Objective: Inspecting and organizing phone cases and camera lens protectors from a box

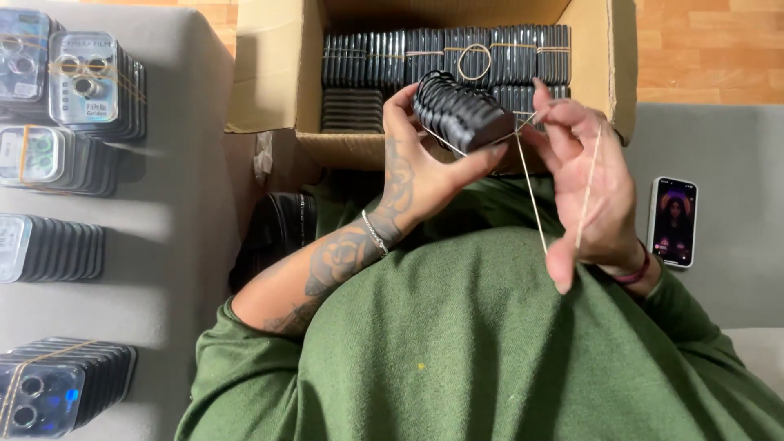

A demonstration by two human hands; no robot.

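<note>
Head view: my left hand (416, 175) gripped the stack of cases (461, 114); right hand (592, 192), fingers spread, stretched the rubber band (531, 192). Judged best kept taut, centred over the stack.

1. A cardboard box (273, 73) stands open at the top of the view, packed with rows of dark flat cases (367, 57), some bundled with rubber bands.
2. On the grey surface (180, 245) to the left lie several banded stacks of clear-fronted packs (82, 77), each showing camera-lens rings.
3. A smartphone (673, 221) with a lit screen lies on the grey cushion (727, 163) to the right.
4. A wooden floor (706, 49) shows beyond the box.
5. A black bag (278, 233) sits beside the box.
</note>
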